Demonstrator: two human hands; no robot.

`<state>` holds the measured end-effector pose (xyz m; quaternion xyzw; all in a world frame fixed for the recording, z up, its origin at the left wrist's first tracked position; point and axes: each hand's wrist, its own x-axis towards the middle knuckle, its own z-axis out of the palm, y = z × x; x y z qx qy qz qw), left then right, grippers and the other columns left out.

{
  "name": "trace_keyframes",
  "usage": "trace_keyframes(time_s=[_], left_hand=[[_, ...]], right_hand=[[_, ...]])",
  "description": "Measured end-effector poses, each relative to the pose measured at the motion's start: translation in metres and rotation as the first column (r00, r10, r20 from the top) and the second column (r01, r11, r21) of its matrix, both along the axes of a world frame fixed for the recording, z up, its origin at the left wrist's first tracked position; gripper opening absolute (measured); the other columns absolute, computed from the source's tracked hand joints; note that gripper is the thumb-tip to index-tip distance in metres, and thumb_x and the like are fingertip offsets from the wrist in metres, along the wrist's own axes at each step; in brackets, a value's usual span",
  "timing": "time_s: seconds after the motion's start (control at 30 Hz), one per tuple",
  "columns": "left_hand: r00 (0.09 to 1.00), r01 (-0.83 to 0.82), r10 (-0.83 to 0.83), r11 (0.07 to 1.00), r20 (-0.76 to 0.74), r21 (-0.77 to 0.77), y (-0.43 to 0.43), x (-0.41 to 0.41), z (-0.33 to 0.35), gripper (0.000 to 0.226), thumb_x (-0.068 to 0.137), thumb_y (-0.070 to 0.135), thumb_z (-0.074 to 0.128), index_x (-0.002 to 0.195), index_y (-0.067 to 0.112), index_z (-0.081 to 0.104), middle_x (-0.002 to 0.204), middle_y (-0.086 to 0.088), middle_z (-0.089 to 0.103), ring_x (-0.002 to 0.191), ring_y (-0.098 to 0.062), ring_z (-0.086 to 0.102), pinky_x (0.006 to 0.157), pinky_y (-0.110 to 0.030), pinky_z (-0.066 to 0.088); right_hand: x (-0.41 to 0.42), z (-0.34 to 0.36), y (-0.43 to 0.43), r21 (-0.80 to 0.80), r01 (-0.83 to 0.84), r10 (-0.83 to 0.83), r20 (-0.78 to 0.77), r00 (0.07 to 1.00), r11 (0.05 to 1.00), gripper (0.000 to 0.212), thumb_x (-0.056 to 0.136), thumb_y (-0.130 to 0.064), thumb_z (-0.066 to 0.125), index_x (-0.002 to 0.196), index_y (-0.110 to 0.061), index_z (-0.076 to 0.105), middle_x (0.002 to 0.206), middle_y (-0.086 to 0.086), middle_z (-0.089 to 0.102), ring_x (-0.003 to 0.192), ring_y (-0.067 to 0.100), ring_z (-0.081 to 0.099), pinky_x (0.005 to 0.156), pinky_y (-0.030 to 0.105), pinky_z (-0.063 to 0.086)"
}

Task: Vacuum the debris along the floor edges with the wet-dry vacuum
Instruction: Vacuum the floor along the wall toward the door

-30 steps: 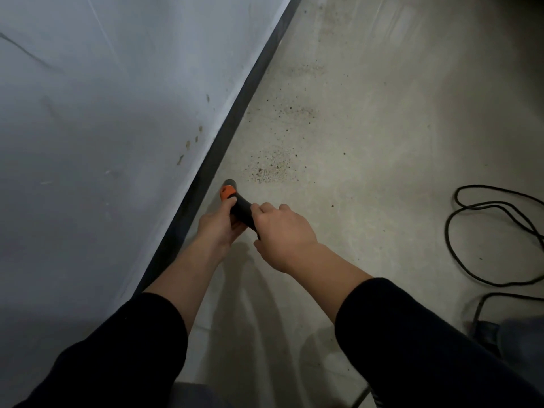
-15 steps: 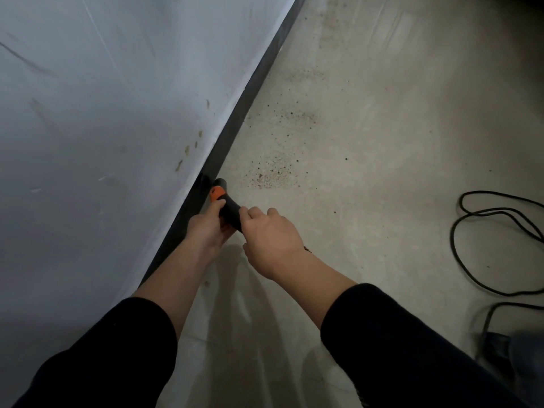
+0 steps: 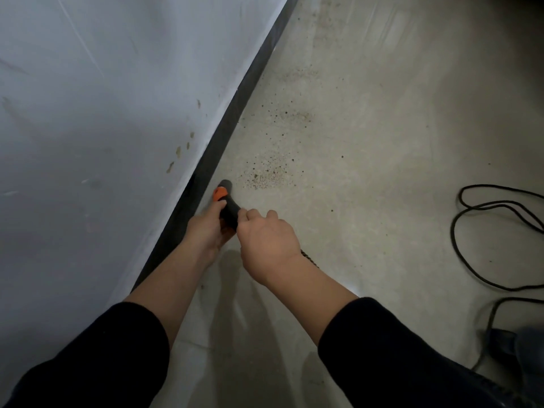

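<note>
- Vacuum nozzle (image 3: pixel 227 205): a black tube with an orange piece (image 3: pixel 220 195) near its front end. It lies just off the dark baseboard (image 3: pixel 235 113), on the floor side. Its tip points along the baseboard, away from the person.
- Left hand (image 3: pixel 206 231): it is on the side of the nozzle nearer the baseboard. The fingers are wrapped round the black tube and the thumb lies up against the orange piece.
- Right hand (image 3: pixel 266 238): it is on the side of the nozzle farther from the baseboard, with its back to the camera. The fingers are curled over the tube just behind the left hand's hold.
- Debris (image 3: pixel 265 175): a patch of dark specks lies on the concrete floor (image 3: pixel 382 142), a little out from the baseboard and just ahead of the nozzle tip. Thinner patches (image 3: pixel 290 114) follow farther along the baseboard.
- Hose (image 3: pixel 307 256): only a short ribbed bit shows from under the right wrist.
- Wall (image 3: pixel 103 113): pale grey, it rises straight from the baseboard and has a few brownish spots (image 3: pixel 182 150) low down.
- Black cord (image 3: pixel 471 245): it is looped on the floor well away from the baseboard and runs down to a dark object (image 3: pixel 506 343) that is too dim to name.
- Both forearms are bare, with black sleeves (image 3: pixel 397 348) pushed up.
</note>
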<state>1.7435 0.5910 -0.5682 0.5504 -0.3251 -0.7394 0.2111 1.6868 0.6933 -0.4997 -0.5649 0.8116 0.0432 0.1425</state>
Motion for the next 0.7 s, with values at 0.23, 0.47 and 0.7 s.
trace_keyframes(time_s=[0.23,0.47,0.7], left_hand=[[0.999,0.041,-0.041,0.999,0.002,0.009,0.018,-0.018,0.004,0.042,0.099,0.02,0.056,0.132,-0.005,0.053,0.106,-0.018,0.066,0.079,-0.018,0.067,0.047,-0.021,0.054],[0.998,0.065,-0.065,0.998,-0.003,0.019,0.032,-0.03,0.005,0.043,0.098,0.02,0.057,0.132,-0.006,0.053,0.099,-0.017,0.067,0.076,-0.018,0.068,0.052,-0.023,0.054],[0.996,0.091,-0.091,0.996,-0.006,0.017,0.042,-0.044,0.009,0.044,0.098,0.02,0.058,0.132,-0.007,0.052,0.107,-0.02,0.066,0.077,-0.018,0.068,0.056,-0.024,0.054]], right_hand=[[-0.01,0.007,0.02,0.018,0.06,-0.06,-0.004,0.998,0.998,0.052,0.092,-0.008,0.05,0.14,-0.001,0.032,0.132,0.014,0.046,0.113,0.033,0.048,0.074,0.033,0.036],[-0.018,0.007,0.033,0.027,0.097,-0.097,-0.012,0.995,0.995,0.052,0.093,-0.011,0.051,0.141,-0.002,0.031,0.132,0.013,0.047,0.113,0.032,0.048,0.074,0.033,0.038],[-0.029,0.012,0.043,0.033,0.127,-0.127,-0.021,0.992,0.991,0.051,0.094,-0.014,0.052,0.14,-0.004,0.032,0.132,0.012,0.047,0.113,0.032,0.048,0.071,0.033,0.035]])
